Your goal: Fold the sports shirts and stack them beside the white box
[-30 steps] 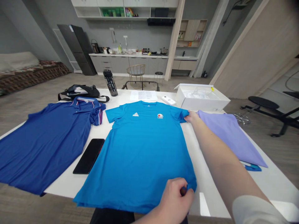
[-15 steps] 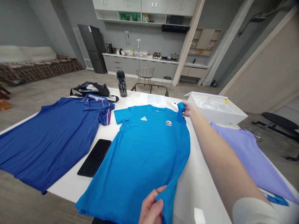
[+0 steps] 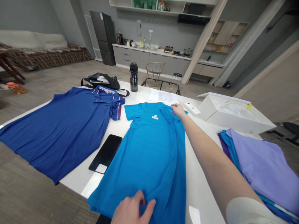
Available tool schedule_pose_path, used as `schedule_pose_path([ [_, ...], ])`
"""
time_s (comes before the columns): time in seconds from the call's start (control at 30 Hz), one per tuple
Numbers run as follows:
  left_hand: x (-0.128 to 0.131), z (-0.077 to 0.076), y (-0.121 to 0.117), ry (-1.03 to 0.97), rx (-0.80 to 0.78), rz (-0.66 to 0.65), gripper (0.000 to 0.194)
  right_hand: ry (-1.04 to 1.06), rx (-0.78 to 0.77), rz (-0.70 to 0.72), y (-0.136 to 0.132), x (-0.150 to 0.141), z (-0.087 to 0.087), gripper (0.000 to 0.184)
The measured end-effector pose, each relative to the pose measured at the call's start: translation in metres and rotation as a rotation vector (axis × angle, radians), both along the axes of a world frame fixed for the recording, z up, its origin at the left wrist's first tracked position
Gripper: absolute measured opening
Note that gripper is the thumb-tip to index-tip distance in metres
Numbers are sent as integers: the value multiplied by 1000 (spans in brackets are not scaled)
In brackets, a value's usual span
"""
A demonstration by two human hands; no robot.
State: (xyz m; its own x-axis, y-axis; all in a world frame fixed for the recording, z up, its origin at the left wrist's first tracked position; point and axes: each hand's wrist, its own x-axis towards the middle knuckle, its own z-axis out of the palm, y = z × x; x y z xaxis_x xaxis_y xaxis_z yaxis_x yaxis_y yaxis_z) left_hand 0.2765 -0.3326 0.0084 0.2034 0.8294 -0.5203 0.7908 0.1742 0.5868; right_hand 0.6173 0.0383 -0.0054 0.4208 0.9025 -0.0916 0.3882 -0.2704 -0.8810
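Note:
A bright blue T-shirt [image 3: 147,146] with a white chest logo lies on the table in front of me. Its right side is turned inward over the front, covering the round badge. My left hand [image 3: 134,207] rests on the lower front, thumb and forefinger apart, with no cloth between them. Up by the collar, my right hand [image 3: 177,110] has its fingers closed on the shirt's shoulder; a bit of sleeve shows beyond it. To the left are a black phone [image 3: 106,153] and a dark blue polo shirt [image 3: 70,121] spread flat.
Folded clothes, a lilac one [image 3: 261,165] on top, lie at the right. Behind them stands an open white box [image 3: 235,113], near a white device [image 3: 192,109]. A bottle [image 3: 134,77], papers [image 3: 164,96] and a black bag [image 3: 102,81] occupy the table's [image 3: 203,199] far side.
The T-shirt's right side has come inward over the front, carried by my right hand towards the collar. My left hand has let go of the hem and shifted left. The view has turned right.

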Motion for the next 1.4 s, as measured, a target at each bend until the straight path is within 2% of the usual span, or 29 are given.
schedule_pose_path([
  [0.1,13,11,9,75,83,-116,46,-92,-44,-36,-24,20,-15,22],
  [0.17,28,12,9,107,112,-174,48,-116,-85,-18,-39,29,-24,20],
  [0.27,46,6,3,125,152,-264,31,-120,-119,41,-55,31,-33,10],
  [0.37,52,0,-2,48,195,-267,19,-128,-128,96,-60,25,-33,19],
  [0.43,50,-3,-5,-75,145,-162,16,-133,-130,125,-60,19,-31,21],
  [0.53,42,-8,-8,-238,-52,26,11,-156,-122,104,-57,8,-28,24],
  [0.6,35,-11,-8,-241,-137,54,10,-174,-109,66,-54,-1,-29,31],
  [0.67,27,-12,-6,-152,-154,-14,13,-183,-77,49,-53,-12,-31,37],
  [0.73,16,-10,-3,-19,-165,-133,18,-194,2,103,-54,-27,-36,41],
  [0.8,5,-5,1,92,-159,-233,20,-179,94,259,-58,-43,-43,43],
  [0.9,-9,8,8,175,-62,-270,28,-96,191,481,-64,-61,-52,39],
  [0.97,-11,17,14,176,43,-271,31,-60,273,454,-66,-62,-52,30],
  [1.03,-5,26,25,147,185,-305,30,-91,343,283,-66,-51,-47,26],
  [1.1,11,31,48,109,346,-374,30,-188,311,82,-66,-30,-41,25],
  [1.17,38,30,87,68,476,-446,33,-304,194,-55,-66,-5,-36,25],
  [1.23,72,21,142,35,585,-481,35,-391,83,-109,-67,20,-33,28],
  [1.3,109,7,207,16,659,-454,38,-434,27,-137,-70,43,-32,32],
  [1.4,160,-11,303,103,710,-454,41,-475,-63,-122,-74,66,-30,41],
])
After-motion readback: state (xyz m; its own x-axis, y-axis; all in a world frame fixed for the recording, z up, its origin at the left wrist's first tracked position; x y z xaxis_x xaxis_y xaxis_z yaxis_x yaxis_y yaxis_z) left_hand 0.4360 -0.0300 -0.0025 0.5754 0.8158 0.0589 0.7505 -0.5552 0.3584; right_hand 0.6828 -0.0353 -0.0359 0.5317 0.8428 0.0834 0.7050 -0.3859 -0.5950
